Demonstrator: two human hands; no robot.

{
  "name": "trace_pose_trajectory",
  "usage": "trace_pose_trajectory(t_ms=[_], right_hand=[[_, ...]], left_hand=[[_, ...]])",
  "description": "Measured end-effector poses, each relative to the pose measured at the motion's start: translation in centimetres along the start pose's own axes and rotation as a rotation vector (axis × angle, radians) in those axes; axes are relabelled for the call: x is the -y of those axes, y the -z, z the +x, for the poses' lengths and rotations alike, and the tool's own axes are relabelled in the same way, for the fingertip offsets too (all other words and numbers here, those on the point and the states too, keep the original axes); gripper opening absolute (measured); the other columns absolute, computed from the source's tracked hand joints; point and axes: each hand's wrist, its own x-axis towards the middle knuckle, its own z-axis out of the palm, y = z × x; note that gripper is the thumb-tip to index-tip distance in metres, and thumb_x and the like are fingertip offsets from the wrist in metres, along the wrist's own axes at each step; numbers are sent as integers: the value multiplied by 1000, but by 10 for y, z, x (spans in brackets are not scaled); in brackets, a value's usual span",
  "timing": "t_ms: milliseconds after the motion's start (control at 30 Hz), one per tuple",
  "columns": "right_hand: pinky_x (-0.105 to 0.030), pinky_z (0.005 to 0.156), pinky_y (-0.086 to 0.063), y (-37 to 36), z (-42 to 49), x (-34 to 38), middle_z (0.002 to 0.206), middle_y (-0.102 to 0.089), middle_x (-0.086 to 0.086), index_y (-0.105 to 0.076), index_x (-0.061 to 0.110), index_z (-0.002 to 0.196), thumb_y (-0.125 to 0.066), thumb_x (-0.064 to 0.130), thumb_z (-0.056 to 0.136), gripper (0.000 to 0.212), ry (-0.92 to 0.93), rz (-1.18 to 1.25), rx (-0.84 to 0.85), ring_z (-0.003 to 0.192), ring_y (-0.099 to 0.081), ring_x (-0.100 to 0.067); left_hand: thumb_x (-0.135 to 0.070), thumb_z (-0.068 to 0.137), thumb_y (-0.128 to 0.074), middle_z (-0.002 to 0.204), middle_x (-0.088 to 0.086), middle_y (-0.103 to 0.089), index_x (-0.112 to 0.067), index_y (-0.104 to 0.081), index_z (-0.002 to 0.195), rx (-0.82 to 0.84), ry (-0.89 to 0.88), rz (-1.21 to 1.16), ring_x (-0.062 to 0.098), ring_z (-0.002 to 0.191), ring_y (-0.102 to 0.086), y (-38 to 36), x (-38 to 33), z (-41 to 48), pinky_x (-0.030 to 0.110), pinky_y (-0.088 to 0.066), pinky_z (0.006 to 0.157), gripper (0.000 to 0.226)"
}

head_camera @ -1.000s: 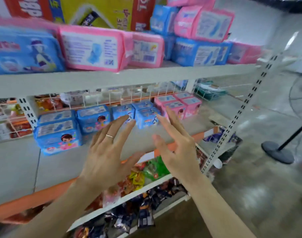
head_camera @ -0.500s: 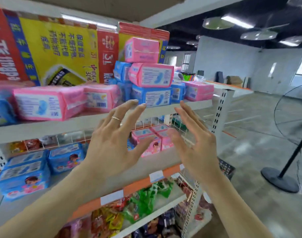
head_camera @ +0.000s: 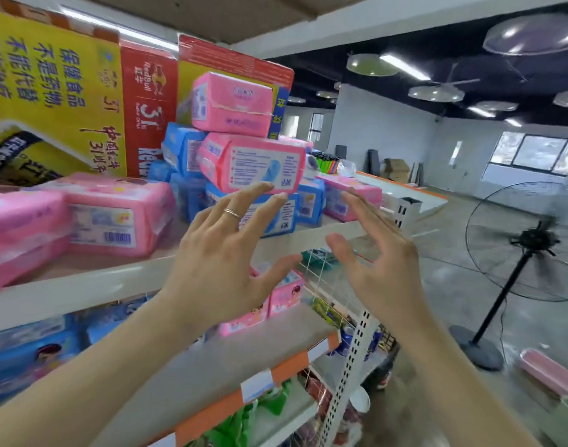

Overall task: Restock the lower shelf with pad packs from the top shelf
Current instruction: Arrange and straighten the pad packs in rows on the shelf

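Left hand (head_camera: 218, 256) and right hand (head_camera: 382, 266) both raised, fingers spread wide, holding nothing. Pink pad pack (head_camera: 253, 162) sits just above the left fingertips, stacked on the top shelf (head_camera: 82, 291). Contact unclear, small print unreadable. Blue pack (head_camera: 282, 221) behind the left fingers. Left of the left hand, a red carton (head_camera: 147, 108) marked "RedBull". Lower shelf (head_camera: 211, 359) beneath the wrists, with pink packs (head_camera: 284, 295) on it between the hands.

Two bare hands, left hand (head_camera: 218, 266) and right hand (head_camera: 382, 269), one ring (head_camera: 232, 213), one standing fan (head_camera: 531, 243).
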Motion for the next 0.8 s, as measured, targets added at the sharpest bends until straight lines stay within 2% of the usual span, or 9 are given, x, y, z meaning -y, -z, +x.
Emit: trace_pose_trajectory(t_ms=[67,167,200,300,400,500,600,700,800], right_hand=[[-21,116,-27,-3,12,-11,150,-46,12,-47,28,146,-68,39,89,62,-7,-32,34,141,-35,0],[-1,107,-20,-9,41,-29,152,-38,17,-43,31,147,-67,38,89,63,-2,-58,73,131,-18,27],[-4,109,-24,-10,53,-36,153,-36,18,-42,31,148,-67,38,90,64,-14,-58,89,131,-17,26],[-32,117,-30,-15,95,-57,160,-30,11,-38,30,151,-68,37,90,68,-10,-111,136,146,-27,-8],[-34,113,-31,-21,143,-76,159,-34,3,-36,27,152,-67,37,91,69,17,-178,251,142,-37,-22],[-33,106,-36,-35,198,-96,152,-45,-4,-35,24,152,-65,40,91,69,-1,-184,359,135,-45,-26],[-33,104,-38,-58,247,-106,154,-42,-8,-30,23,154,-66,43,90,76,-2,-194,482,129,-50,-28],[-23,70,-43,-86,283,-108,151,-43,-8,-36,18,151,-65,40,92,70,-17,-222,661,95,-59,-24],[-32,80,-41,-114,303,-101,147,-48,-5,-44,21,146,-66,44,91,64,37,-265,799,123,-53,-25]], left_hand=[[-63,91,-47,149,3,-48,-18,-51,142,-5,1,-5,29,133,-50,-12,4,4,50,-45,101,69],[-64,91,-47,148,3,-50,-14,-59,129,-19,-15,10,30,129,-54,-28,11,18,48,-45,99,64],[-63,90,-48,147,3,-51,-13,-61,122,-30,-14,12,29,127,-55,-33,12,23,46,-45,98,61],[-59,89,-54,144,2,-53,-12,-61,112,-76,10,38,27,124,-57,-43,14,38,43,-46,93,53],[-59,89,-54,142,2,-55,-11,-60,113,-93,44,90,28,122,-59,-53,11,45,45,-48,93,54],[-59,88,-55,140,3,-55,-11,-60,115,-100,66,173,30,120,-59,-58,8,57,46,-47,95,55],[-55,87,-57,138,5,-56,-8,-60,115,-129,88,230,32,121,-59,-61,4,65,51,-48,96,55],[-53,88,-58,138,5,-56,-8,-59,115,-150,122,269,32,121,-58,-64,0,64,54,-50,93,53],[-53,90,-57,137,7,-55,-11,-54,115,-138,104,315,33,121,-58,-62,0,63,56,-51,92,49]])
